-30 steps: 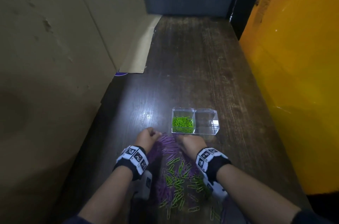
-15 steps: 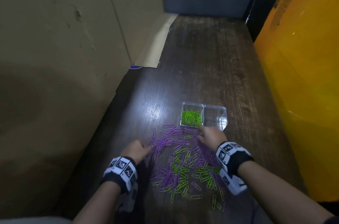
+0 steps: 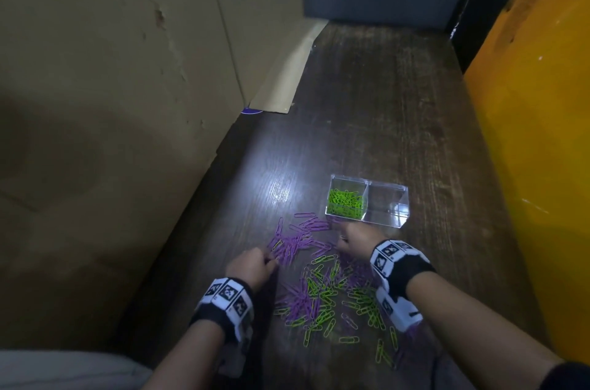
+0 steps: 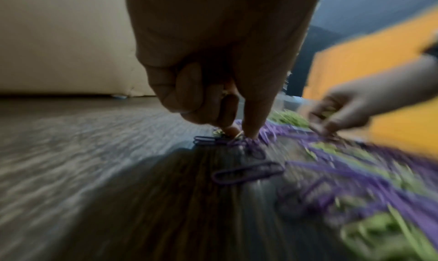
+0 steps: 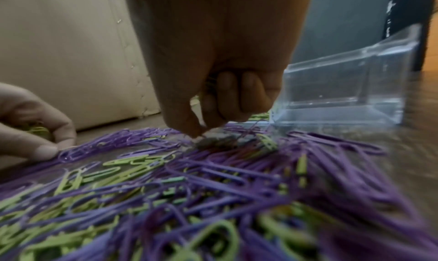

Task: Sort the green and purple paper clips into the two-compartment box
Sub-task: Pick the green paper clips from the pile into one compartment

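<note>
1. Clear rigid two-compartment box (image 3: 388, 202) on the grained wooden tabletop (image 3: 367, 121); green paper clips (image 3: 344, 201) fill its left compartment.
2. Left hand (image 3: 252, 268), fingers curled, pinches purple paper clips (image 3: 293, 246) (thin wire loops).
3. Right hand (image 3: 357, 238) likewise curled; contents unclear.

Glossy clear plastic box (image 3: 388, 212); worn wood-grain table (image 3: 383, 121).

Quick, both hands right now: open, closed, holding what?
Left hand: fingers curled, holding green paper clips.
Right hand: fingers curled, pinching at the clip pile; contents cannot be told.
</note>
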Available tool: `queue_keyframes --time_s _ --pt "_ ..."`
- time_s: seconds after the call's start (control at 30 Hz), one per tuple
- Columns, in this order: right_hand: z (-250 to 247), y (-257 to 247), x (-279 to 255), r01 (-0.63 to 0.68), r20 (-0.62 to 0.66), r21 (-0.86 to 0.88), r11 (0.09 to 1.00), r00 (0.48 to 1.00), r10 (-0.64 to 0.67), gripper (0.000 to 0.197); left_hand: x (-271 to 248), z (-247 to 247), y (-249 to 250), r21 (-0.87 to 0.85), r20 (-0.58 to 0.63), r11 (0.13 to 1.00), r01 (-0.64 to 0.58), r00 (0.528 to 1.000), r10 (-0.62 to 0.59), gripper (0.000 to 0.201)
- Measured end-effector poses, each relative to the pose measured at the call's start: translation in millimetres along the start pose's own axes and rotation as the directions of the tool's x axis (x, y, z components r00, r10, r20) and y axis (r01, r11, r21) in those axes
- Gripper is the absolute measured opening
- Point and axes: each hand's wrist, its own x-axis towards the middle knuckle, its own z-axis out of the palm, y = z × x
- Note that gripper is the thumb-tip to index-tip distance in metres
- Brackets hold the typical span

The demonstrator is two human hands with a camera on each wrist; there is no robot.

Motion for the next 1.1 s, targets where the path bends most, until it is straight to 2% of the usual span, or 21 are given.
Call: queue_keyframes --time_s 0.07,0.13,0.2,0.3,0.37,0.47,0.53,0.6,0.63,0.7,0.8,0.83,0.9,0.97,1.03,1.1 --pt "1 7 -4 -0.018 -0.008 0.152 0.988 1.0 0.019 0.011 3 -5 -4 -0.076 0.024 0.997 0.012 1.0 -0.01 0.021" --pt "3 15 -6 -0.038 -0.047 0.334 0.942 0.997 0.057 0.019 6 -8 -7 -0.149 0.03 0.989 0.015 0.999 -0.011 0.017" --pt "3 21 -9 -0.044 -0.086 0.505 0.862 0.991 0.101 0.027 10 -9 -10 -0.283 0.029 0.959 -0.002 1.0 0.011 0.025" --pt "-3 26 -18 -0.026 -0.105 0.66 0.751 0.986 0.127 0.027 15 -10 -12 -0.476 0.05 0.879 -0.006 0.998 0.034 0.029" --pt "-4 27 -22 -0.03 -0.08 0.717 0.697 0.989 0.125 0.022 17 -11 -13 -0.53 0.051 0.848 -0.005 0.998 0.037 0.027" --pt "-2 27 -22 -0.065 0.036 0.824 0.562 0.997 0.062 0.009 20 -10 -13 -0.558 0.049 0.83 -0.008 0.998 0.043 0.025" --pt "0 25 -20 -0.062 0.07 0.789 0.611 0.997 0.01 0.017 21 -10 -15 -0.551 0.025 0.834 -0.022 0.999 0.043 0.024" --pt "-2 23 -15 -0.08 0.062 0.662 0.745 0.997 0.052 0.025 24 -8 -19 -0.515 -0.017 0.857 -0.027 1.0 0.021 0.022" --pt "-4 22 -13 -0.097 0.041 0.625 0.775 0.995 0.092 0.025 25 -6 -22 -0.486 -0.035 0.874 -0.024 0.999 0.008 0.021" --pt "-6 20 -9 -0.111 -0.002 0.663 0.74 0.989 0.15 0.029 25 -6 -25 -0.411 -0.055 0.912 -0.009 0.998 -0.015 0.014" --pt "-9 21 -4 -0.122 -0.02 0.787 0.604 0.974 0.224 0.03 26 -10 -29 -0.324 -0.084 0.946 0.008 0.996 -0.037 0.012" --pt "-9 21 -2 -0.118 -0.039 0.759 0.641 0.974 0.224 0.027 27 -12 -29 -0.303 -0.087 0.953 0.01 0.996 -0.038 0.01" --pt "-6 22 1 -0.085 -0.082 0.521 0.85 0.985 0.15 0.024 29 -13 -28 -0.246 -0.077 0.969 0.007 0.997 -0.027 0.008" --pt "-3 20 2 -0.061 -0.021 0.242 0.968 0.997 0.068 0.012 29 -11 -25 -0.146 -0.071 0.989 -0.005 0.997 -0.005 0.015" --pt "-2 14 2 -0.029 0.036 0.028 0.999 0.999 0.028 0.018 29 -9 -19 -0.015 -0.068 0.999 -0.031 0.997 0.03 0.028" --pt "-2 10 4 -0.002 0.07 -0.066 0.998 0.998 0.006 0.024 29 -8 -14 0.066 -0.067 0.996 -0.06 0.996 0.064 0.03"
